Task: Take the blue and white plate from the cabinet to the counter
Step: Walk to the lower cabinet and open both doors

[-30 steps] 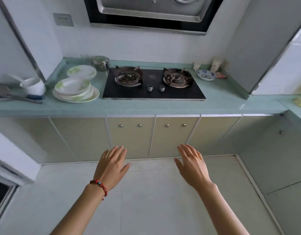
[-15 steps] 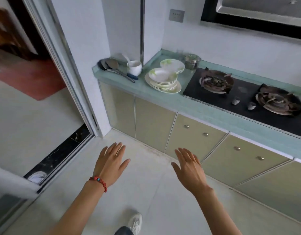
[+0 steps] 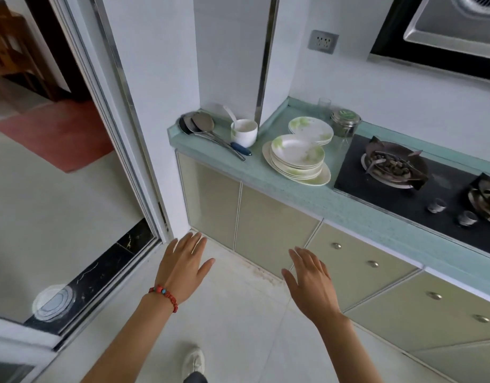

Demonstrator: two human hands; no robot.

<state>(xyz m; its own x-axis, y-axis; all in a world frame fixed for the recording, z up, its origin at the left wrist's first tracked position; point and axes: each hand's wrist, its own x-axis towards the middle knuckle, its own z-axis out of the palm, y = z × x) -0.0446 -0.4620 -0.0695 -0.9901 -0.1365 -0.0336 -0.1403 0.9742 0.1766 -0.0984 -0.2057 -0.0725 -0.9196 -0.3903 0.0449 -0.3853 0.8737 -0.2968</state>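
Observation:
My left hand (image 3: 183, 268), with a red bead bracelet at the wrist, hovers palm down over the floor, fingers spread and empty. My right hand (image 3: 311, 280) hovers the same way, close to the beige cabinet doors (image 3: 268, 225) under the teal counter (image 3: 307, 189). All the cabinet doors are shut. No blue and white plate shows in this view. On the counter stand stacks of white plates with green patterns (image 3: 296, 158).
A white mug (image 3: 244, 132) and ladles (image 3: 210, 131) lie at the counter's left end. A black gas hob (image 3: 420, 178) sits to the right, a steel tin (image 3: 344, 124) behind the plates. A sliding door frame (image 3: 122, 134) opens to the left. My shoe (image 3: 194, 360) is below.
The view has swung left and moved closer to the counter's left end; the doorway now shows. Both hands stay open and empty, held out in front.

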